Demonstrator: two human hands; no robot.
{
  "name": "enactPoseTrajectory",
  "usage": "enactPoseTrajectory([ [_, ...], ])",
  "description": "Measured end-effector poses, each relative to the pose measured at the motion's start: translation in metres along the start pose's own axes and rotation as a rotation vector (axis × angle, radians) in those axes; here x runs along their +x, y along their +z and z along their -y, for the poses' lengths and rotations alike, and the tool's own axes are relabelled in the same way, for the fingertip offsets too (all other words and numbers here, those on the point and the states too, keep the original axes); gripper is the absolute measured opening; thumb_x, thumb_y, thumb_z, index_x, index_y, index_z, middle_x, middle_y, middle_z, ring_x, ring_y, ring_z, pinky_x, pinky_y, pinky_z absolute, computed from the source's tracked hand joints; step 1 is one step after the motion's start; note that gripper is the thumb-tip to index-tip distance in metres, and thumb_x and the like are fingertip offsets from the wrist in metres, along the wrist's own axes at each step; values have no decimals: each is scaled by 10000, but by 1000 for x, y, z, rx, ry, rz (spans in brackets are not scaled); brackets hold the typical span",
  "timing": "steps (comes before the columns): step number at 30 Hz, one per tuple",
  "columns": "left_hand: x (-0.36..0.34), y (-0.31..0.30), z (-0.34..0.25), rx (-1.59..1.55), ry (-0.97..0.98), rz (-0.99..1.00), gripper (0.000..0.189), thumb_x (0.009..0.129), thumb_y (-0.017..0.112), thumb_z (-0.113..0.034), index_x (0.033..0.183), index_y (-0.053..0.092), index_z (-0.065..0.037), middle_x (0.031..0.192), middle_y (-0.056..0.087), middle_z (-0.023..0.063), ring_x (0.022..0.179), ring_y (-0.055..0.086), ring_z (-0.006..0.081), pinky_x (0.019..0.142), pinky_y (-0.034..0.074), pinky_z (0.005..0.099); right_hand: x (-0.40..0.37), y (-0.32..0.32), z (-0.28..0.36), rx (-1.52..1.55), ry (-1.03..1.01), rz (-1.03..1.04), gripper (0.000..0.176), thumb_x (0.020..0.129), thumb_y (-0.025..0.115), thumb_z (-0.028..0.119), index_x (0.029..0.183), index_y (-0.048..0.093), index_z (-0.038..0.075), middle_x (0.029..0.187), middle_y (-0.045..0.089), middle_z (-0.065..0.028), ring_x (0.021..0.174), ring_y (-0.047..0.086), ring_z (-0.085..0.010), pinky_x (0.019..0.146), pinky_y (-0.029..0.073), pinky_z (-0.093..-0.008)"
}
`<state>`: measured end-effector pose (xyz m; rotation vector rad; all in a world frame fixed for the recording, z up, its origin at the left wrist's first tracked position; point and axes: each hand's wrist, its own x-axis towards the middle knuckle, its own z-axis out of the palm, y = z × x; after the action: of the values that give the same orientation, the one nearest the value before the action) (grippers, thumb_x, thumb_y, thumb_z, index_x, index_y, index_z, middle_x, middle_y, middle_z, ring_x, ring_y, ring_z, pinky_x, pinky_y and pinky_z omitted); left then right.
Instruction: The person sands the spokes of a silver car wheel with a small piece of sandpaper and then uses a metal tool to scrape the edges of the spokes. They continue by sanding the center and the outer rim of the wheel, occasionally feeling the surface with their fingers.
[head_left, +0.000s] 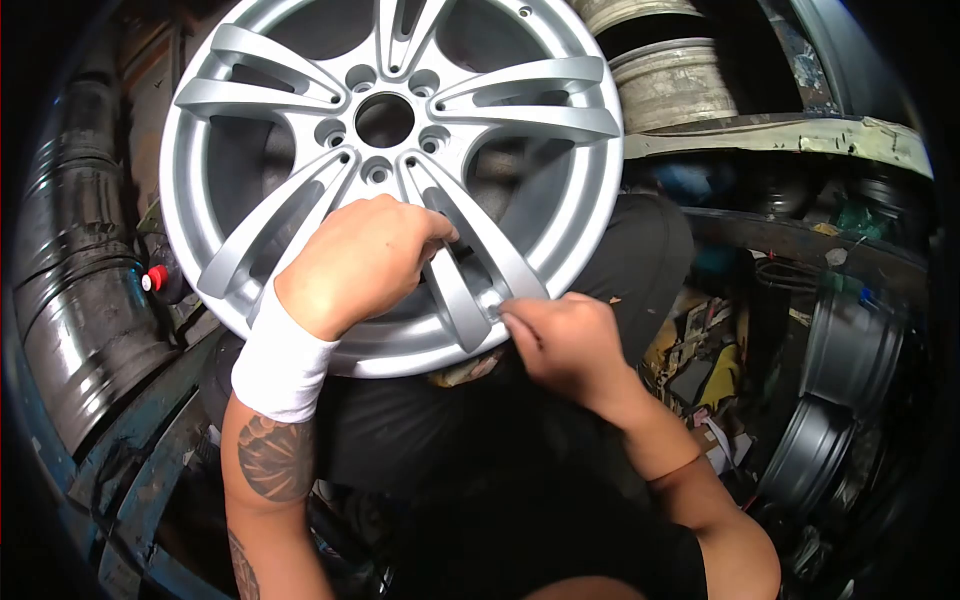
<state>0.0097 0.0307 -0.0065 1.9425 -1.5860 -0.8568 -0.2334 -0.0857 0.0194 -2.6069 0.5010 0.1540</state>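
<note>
A silver alloy wheel rim (455,300) with paired spokes lies face up above my lap, its lower edge near my legs. My left hand (365,250), with a white band on the wrist (282,360), rests over the lower spokes. Its fingers are curled, their tips at the slot between two spokes; whatever they hold is hidden. At the lower right edge of the rim is my right hand (565,345), closed with thumb and index finger pressed together near the outer end of a spoke. Anything pinched there is too small to name.
Stacked worn rims (670,85) stand at the upper right beside a pale-edged shelf (780,138). More rims (855,345) lie at the lower right, near assorted clutter. A dark shiny drum (85,300) and a red-capped bottle (157,277) are on the left.
</note>
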Motion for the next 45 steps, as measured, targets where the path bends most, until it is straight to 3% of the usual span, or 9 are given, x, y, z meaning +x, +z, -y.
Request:
enactPoseTrajectory([
  [16,3,5,-2,2,5,92,306,908,676,-43,1178,815,-77,968,786,205,900,750,419,833,593,486,-2,-1,-2,96,-5,149,100,979,666,174,974,698,79,698,696,-186,704,720,-424,656,572,-521],
  [19,6,10,-7,5,-28,190,372,869,658,-55,1205,811,-90,955,783,212,889,754,413,853,601,480,4,0,-10,138,24,19,115,980,668,179,944,677,70,670,678,-188,689,715,-427,644,566,-530],
  [22,8,13,-15,27,-72,276,381,862,667,-78,1215,810,-93,958,782,220,896,757,416,872,604,481,-2,2,-1,104,14,139,151,974,684,195,894,719,72,688,695,-187,675,716,-419,635,572,-523],
  [26,9,19,-19,27,-82,318,389,865,668,-98,1230,804,-82,966,783,228,915,759,422,897,607,485,5,2,-13,87,66,46,139,968,708,201,982,788,88,708,711,-168,685,732,-382,648,588,-482],
  [29,8,21,-17,15,-72,349,397,865,674,-105,1241,798,-77,971,784,231,923,758,427,904,608,487,0,-2,-2,74,33,198,133,970,701,193,983,779,87,716,711,-180,683,729,-390,652,588,-496],
  [37,8,24,-18,-41,-32,362,407,861,677,-111,1250,791,-69,992,780,244,946,755,435,913,600,497,-5,-13,-3,168,-44,90,82,973,713,168,947,752,101,684,681,-168,636,707,-384,598,568,-477],
  [38,6,25,-19,-31,-56,397,409,861,677,-111,1252,789,-68,992,779,246,948,755,435,912,600,497,-4,-10,-4,172,-56,-45,144,975,681,155,855,635,89,620,641,-160,570,669,-406,563,545,-519],
  [42,10,20,-27,-10,-56,434,411,866,679,-110,1260,784,-66,982,777,249,945,756,432,905,601,498,-10,4,6,52,-65,-27,196,977,692,169,812,614,98,603,634,-131,539,654,-390,539,538,-492],
  [45,5,20,-29,-19,-82,448,410,868,680,-109,1263,783,-67,977,776,250,947,757,428,900,602,496,-7,-3,-4,56,-35,-74,90,960,745,178,908,714,112,625,629,-110,568,660,-349,528,504,-448],
])
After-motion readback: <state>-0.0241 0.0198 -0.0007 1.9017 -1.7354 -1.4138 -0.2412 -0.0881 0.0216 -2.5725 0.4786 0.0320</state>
